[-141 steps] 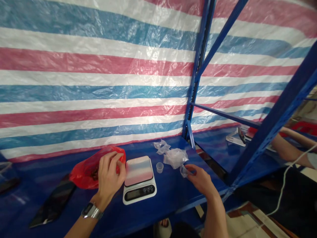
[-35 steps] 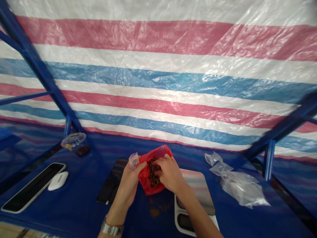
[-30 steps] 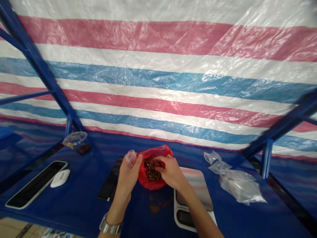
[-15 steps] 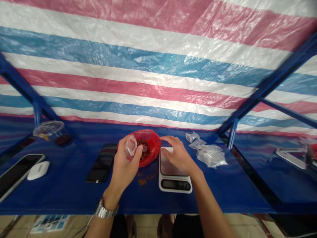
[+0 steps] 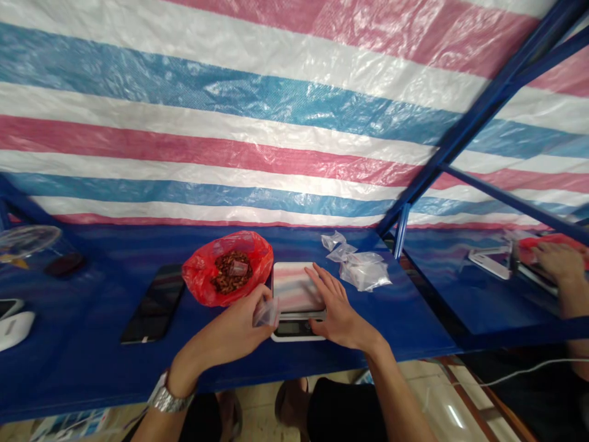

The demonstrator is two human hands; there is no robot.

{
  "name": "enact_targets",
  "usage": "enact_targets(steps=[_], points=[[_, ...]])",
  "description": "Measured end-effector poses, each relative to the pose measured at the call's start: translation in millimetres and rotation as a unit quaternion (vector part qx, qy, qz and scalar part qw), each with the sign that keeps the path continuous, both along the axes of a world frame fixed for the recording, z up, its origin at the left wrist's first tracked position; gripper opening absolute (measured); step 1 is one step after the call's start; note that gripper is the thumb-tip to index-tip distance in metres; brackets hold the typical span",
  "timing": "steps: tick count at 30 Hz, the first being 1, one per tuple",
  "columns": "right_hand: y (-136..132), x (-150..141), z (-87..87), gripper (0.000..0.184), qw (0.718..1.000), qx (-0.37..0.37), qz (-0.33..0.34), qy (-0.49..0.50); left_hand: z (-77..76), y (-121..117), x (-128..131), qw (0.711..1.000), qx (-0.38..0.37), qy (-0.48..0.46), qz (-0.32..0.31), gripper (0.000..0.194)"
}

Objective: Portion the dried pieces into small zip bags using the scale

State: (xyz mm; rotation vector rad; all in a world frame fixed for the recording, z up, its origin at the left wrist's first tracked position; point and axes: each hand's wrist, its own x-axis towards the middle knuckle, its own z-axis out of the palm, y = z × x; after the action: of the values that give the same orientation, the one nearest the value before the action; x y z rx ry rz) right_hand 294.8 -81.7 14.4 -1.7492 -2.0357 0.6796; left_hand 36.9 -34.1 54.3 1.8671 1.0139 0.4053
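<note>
While I watch through the head camera from my distant post, the blue table's [image 5: 405, 325] front edge runs nearest me, only a narrow strip of tabletop lying between it and the digital scale [image 5: 294, 288]. The left hand [image 5: 234, 328] has thumb and fingers pinched together on a small clear bag [image 5: 265, 314], held just over the scale's left front corner. The right hand [image 5: 340, 313] spreads its fingers apart along the scale's right side, thumb at the control panel; I cannot tell how hard it presses. I judge the bag to be almost weightless, limp and a bit slippery, best taken by its rim with a fingertip pinch. The scale looks stiff and fairly light; I would hold it low by its two sides, off the plate and buttons. Just beyond and to the left, the open red bag [image 5: 197, 276] stands beside the scale, its soft wall likely to fold if pulled, with brown bits [image 5: 225, 282] and a small clear cup [image 5: 238, 268] inside. A black phone [image 5: 154, 304] near its left side limits a sweep that way. Rightward, tabletop stretches to the gap by the next table, which I would keep hands short of. Farther back lie loose clear bags [image 5: 365, 270], then the blue post [image 5: 400, 227], and the striped sheet [image 5: 230, 153] closes off the rear.
</note>
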Motion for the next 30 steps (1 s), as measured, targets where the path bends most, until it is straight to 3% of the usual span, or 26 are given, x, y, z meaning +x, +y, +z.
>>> enact_targets(steps=[5,9,14,19,25,30], points=[[-2.6,-9.0,-6.7,0.109,0.999,0.028,0.009,-0.035,-9.5,-5.6,12.4,0.999,-0.018,0.017,-0.045,0.015],[-1.7,-2.7,-10.6,0.108,0.999,0.039,0.018,-0.021,-8.4,-6.0,12.7,0.995,-0.053,0.034,-0.08,0.017],[-0.6,15.5,-10.7,0.101,0.997,0.072,-0.025,-0.002,-9.2,-7.1,12.0,0.994,-0.059,0.039,-0.081,0.019],[-0.6,12.5,-7.5,0.102,0.999,0.053,-0.006,0.003,-7.6,0.0,13.6,0.993,-0.083,0.016,-0.088,0.023],[4.3,3.3,-6.2,0.109,0.999,0.03,0.013,0.04,14.1,2.5,-1.4,0.958,-0.201,-0.098,-0.178,0.038],[12.2,-0.4,-10.6,0.117,0.998,0.021,0.02,0.062,16.5,0.0,-15.6,0.924,-0.257,-0.218,-0.183,0.052]])
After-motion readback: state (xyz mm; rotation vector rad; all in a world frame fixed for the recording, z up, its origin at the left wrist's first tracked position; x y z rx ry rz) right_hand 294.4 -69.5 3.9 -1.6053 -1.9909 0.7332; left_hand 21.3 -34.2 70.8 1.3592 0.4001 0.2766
